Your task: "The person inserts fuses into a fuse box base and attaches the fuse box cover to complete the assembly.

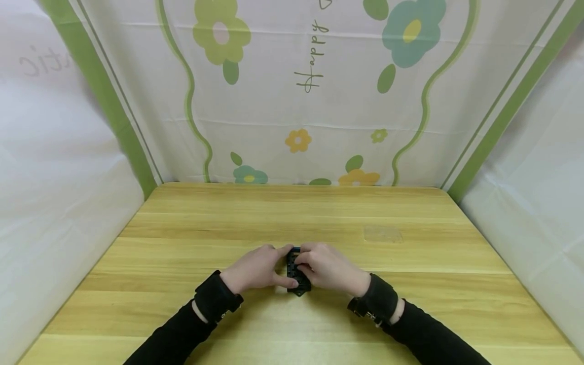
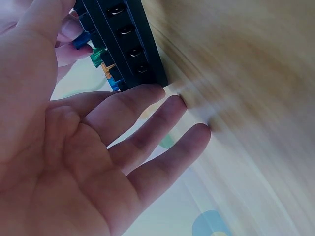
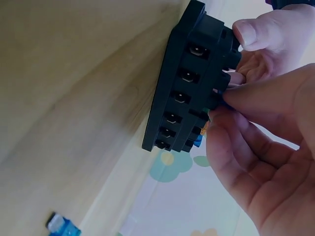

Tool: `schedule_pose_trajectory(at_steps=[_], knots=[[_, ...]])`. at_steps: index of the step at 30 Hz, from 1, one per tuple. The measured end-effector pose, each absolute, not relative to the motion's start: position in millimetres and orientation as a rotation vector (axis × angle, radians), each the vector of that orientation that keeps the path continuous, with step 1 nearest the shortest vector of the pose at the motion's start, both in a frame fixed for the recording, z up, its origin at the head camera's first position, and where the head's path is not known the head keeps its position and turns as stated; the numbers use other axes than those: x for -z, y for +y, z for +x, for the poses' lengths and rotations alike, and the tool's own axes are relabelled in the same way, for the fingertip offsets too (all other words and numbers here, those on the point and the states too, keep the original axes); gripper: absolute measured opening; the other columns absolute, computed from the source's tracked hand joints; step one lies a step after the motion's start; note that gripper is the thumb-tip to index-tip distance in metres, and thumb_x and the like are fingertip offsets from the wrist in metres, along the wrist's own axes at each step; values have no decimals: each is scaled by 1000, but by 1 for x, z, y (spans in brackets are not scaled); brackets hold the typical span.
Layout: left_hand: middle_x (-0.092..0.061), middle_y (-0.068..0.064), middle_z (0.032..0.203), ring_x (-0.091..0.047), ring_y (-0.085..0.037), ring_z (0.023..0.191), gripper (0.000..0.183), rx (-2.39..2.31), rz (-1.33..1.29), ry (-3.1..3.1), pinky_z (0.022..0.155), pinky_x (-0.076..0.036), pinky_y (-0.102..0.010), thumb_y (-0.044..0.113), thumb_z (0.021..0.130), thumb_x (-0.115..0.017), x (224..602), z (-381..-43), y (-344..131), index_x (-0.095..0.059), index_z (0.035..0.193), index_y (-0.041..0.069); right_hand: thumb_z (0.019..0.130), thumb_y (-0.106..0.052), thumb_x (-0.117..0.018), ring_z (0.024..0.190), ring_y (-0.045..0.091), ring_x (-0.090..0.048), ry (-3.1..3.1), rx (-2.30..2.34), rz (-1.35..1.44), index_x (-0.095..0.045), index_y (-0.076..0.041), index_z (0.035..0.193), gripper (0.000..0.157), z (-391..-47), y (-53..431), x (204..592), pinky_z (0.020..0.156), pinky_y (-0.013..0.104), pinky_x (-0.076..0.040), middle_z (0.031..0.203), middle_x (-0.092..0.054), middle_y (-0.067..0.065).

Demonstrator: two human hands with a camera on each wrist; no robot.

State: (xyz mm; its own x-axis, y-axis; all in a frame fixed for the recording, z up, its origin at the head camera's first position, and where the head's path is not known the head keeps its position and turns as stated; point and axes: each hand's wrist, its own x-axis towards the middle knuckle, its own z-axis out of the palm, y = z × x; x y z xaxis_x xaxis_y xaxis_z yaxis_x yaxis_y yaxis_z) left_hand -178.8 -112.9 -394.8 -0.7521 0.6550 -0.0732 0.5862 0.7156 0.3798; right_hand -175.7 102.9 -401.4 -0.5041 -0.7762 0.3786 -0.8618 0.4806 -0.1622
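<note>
A black fuse box [image 1: 292, 264] lies lengthwise on the wooden table, with a row of metal contacts along its side [image 3: 180, 97]. My left hand [image 1: 260, 267] holds it by the ends, thumb at the near end and index finger at the far end. The other left fingers extend loosely beside it in the left wrist view. Over the box, my right hand [image 1: 328, 267] pinches a small dark blue fuse [image 2: 81, 40] between thumb and fingertips, mostly hidden. Green [image 2: 97, 56], orange [image 2: 108, 70] and blue [image 2: 114, 83] fuses sit in the box beyond it.
A small clear blue piece [image 3: 64, 226] with a pale end lies on the table in the right wrist view. A flat clear plastic piece [image 1: 382, 233] lies beyond the right hand. White printed cloth [image 1: 274, 111] walls the table's back and sides.
</note>
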Motion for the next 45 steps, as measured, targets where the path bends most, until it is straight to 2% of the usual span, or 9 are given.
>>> schedule_pose_trajectory(at_steps=[3, 8, 11, 20, 25, 31, 39, 45], knots=[[-59, -5, 89, -41, -12, 60, 92, -494, 993, 2718, 58, -36, -25, 66, 80, -61, 395, -179, -113, -38, 147, 7, 87, -6, -66, 66, 3, -45, -2473, -475, 1397, -73, -13, 89, 10, -175, 102, 402, 59, 11, -36, 81, -52, -6], [-60, -15, 110, -47, -13, 71, 92, -481, 985, 2729, 62, -38, -27, 66, 79, -61, 395, -179, -114, -38, 147, 8, 87, -8, -68, 65, 3, -43, -2494, -478, 1388, -74, -13, 91, 9, -175, 102, 402, 58, 11, -35, 79, -50, -7], [-59, -16, 113, -48, -14, 74, 92, -479, 982, 2729, 63, -38, -27, 66, 79, -61, 396, -179, -114, -38, 147, 8, 87, -10, -68, 63, 4, -42, -2519, -506, 1379, -75, -13, 91, 9, -176, 102, 402, 56, 11, -35, 78, -48, -7], [-59, -15, 116, -49, -14, 81, 94, -459, 974, 2739, 65, -39, -27, 69, 78, -60, 398, -180, -114, -38, 147, 10, 90, -11, -63, 64, 4, -45, -2573, -539, 1347, -74, -12, 88, 11, -176, 102, 401, 55, 13, -36, 80, -51, -6], [-59, -15, 115, -48, -14, 76, 94, -463, 970, 2735, 64, -39, -27, 69, 78, -60, 397, -179, -114, -37, 147, 9, 89, -12, -65, 64, 3, -47, -2607, -540, 1282, -74, -13, 87, 9, -175, 102, 401, 56, 13, -38, 80, -52, -6], [-60, -12, 105, -44, -13, 68, 93, -474, 985, 2730, 59, -36, -26, 67, 79, -61, 396, -179, -114, -38, 147, 8, 87, -12, -67, 62, 3, -47, -2608, -545, 1232, -73, -14, 83, 7, -174, 102, 403, 55, 13, -38, 77, -49, -9], [-60, -10, 101, -43, -12, 65, 92, -464, 995, 2729, 59, -36, -26, 66, 80, -61, 395, -179, -112, -37, 147, 8, 86, -10, -67, 64, 2, -49, -2589, -572, 1187, -73, -13, 84, 7, -174, 100, 405, 56, 12, -39, 79, -53, -9], [-60, -14, 110, -46, -13, 71, 93, -458, 993, 2739, 62, -38, -27, 67, 79, -60, 396, -179, -112, -38, 147, 8, 86, -11, -67, 66, 2, -51, -2595, -607, 1179, -73, -12, 84, 6, -173, 100, 406, 58, 12, -40, 80, -55, -7]])
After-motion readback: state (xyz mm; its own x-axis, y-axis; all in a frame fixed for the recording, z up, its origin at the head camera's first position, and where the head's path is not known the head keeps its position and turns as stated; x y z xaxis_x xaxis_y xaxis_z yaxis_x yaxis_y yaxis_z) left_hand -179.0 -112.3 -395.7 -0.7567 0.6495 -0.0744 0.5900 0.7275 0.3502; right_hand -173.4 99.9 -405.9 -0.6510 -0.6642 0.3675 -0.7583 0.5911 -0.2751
